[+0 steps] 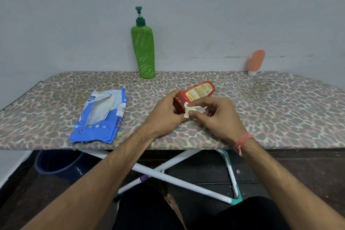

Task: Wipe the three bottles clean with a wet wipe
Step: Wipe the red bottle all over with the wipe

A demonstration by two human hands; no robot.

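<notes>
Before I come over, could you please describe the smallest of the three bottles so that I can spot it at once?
Look along the leopard-print padded board to its far edge by the pale wall. At the far right stands a small salmon-pink squeeze bottle, upside down on its white cap and tilted. Unlike the tall green pump bottle at the middle, it is short, has no pump, and stands alone.

Red bottle (194, 97) in my left hand (166, 115): glossy plastic with a printed paper-like label. Wipe (188, 111) pinched in my right hand (214, 117): soft, crumpled white cloth. Green bottle (143, 50): smooth plastic, slight sheen. Pink bottle (256, 60): matt plastic. Pack (99, 117): shiny, creased plastic film. Board cover (261, 108): matt printed fabric. Legs (179, 181): smooth white-painted metal.
</notes>
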